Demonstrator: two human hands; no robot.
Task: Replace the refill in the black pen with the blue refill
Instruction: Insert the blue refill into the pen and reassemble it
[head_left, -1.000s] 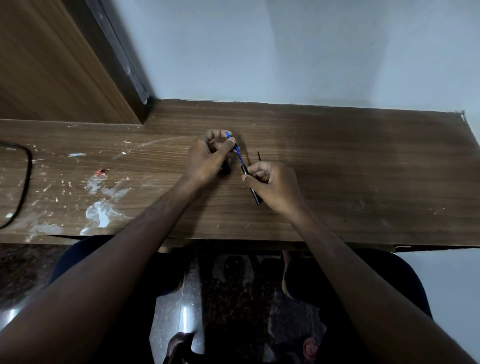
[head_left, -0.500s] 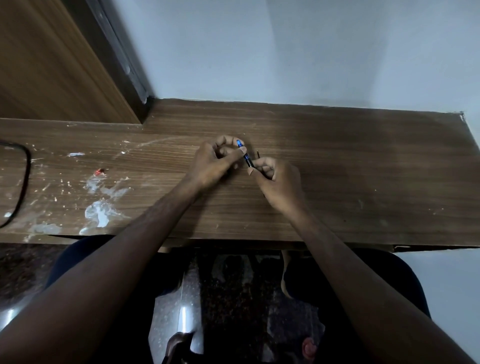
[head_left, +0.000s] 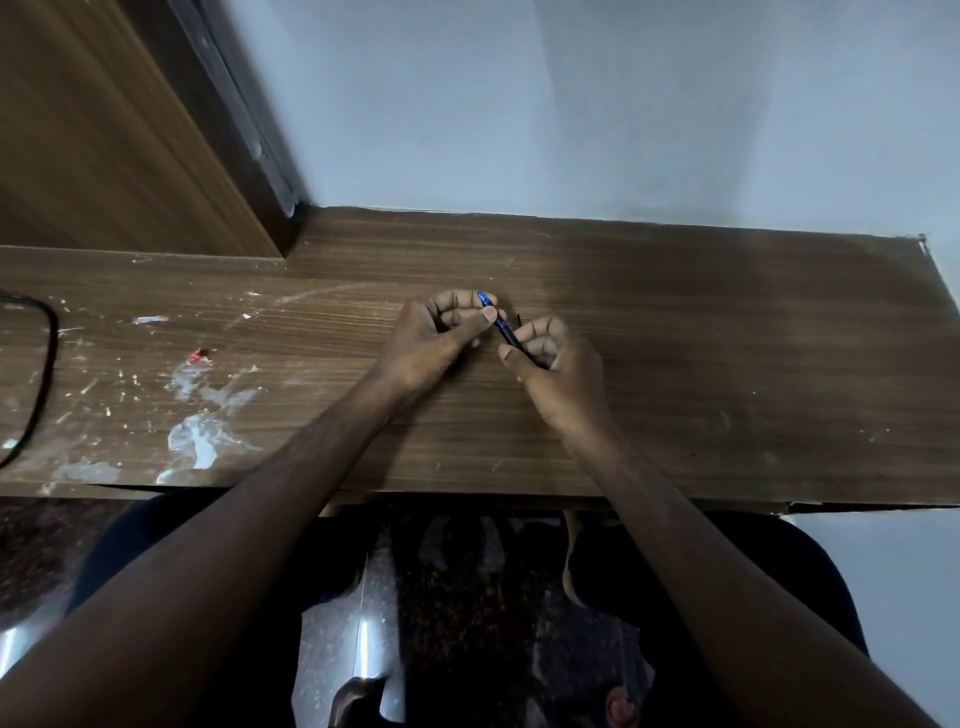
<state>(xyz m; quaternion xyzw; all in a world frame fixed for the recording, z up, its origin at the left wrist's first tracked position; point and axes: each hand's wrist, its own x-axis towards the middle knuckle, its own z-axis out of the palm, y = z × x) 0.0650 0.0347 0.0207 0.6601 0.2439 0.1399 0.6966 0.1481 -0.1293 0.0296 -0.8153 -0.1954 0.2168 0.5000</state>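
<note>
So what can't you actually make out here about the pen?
- Head view: most of the pen sits inside the left hand and right hand; only a short blue and dark stretch shows.
- How far the refill is in: fingers cover it.
- The thin dark sliver behind the right hand: too small to identify.

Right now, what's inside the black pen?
The blue refill goes into the black pen, between the left hand and right hand. How deep it reaches is hidden by the barrel and fingers.

Dim, bluish light, soft shadows on the desk (head_left: 675, 364), wide-angle bending at edges, perhaps slight blur.
</note>
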